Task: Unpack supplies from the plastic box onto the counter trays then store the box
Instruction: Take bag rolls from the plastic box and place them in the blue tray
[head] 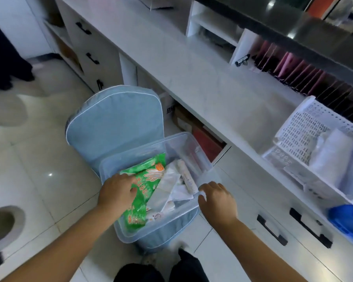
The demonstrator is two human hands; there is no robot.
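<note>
Head view, looking down: a clear plastic box (177, 218), lid off, sits on the seat of a chair (114, 123) with a pale blue cover. The chair's back rises just beyond the box. My left hand (116, 190) reaches into the box's left side, with fingers and thumb curled on a green packet (143, 180) printed in orange. The packet lies slanted along that side. Just right of the packet, still inside the box, is a loose pile of white wrapped packets (167, 186).

My right hand (218, 200) is at the box's near right corner with its fingers bent at the rim. I cannot tell whether it grips the rim or only touches it.

Right of the box and above it runs a long white surface (192, 68). On it, well apart from the box, stands a white perforated tray (306, 127) holding white bundles. Beside the tray, at the frame's right edge, something blue (346, 218) shows. Under the box and chair is a glossy tiled floor (39, 159).
</note>
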